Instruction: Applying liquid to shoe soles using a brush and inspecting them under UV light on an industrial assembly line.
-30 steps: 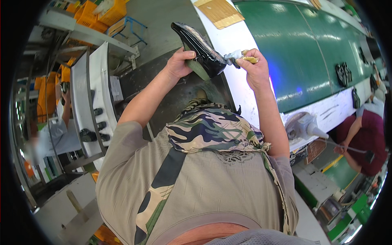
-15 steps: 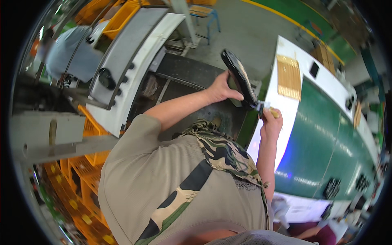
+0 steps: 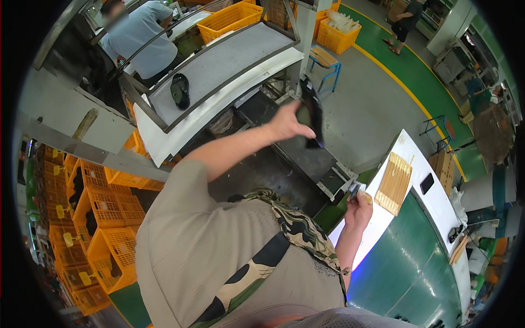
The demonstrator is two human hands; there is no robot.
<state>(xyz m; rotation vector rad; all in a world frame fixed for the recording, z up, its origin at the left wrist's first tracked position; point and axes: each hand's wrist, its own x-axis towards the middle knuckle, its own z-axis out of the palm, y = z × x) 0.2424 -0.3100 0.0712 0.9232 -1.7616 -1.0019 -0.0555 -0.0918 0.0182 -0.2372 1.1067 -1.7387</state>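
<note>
My left hand [image 3: 286, 121] is closed on a black shoe [image 3: 312, 112], blurred by motion, with its long side running up and down in front of me. The thumb lies across its lower part, and the fingers go out of sight behind it. Lower and to the right, my right hand [image 3: 358, 211] pinches a small tool [image 3: 355, 189] with a pale, greyish head and a yellowish handle. The tool is apart from the shoe. Its kind cannot be made out.
Another black shoe [image 3: 179, 91] lies on the grey shelf [image 3: 229, 60] at left. A green-topped white table [image 3: 404, 262] at right bears a piece of cardboard [image 3: 395, 183] and a phone [image 3: 427, 183]. Yellow crates [image 3: 112, 257] stand at lower left. A person [image 3: 139, 41] works beyond the shelf.
My left hand has carried the shoe away from the tool, up and left relative to my right hand. The view has swung, bringing the shelf and crates further in.
</note>
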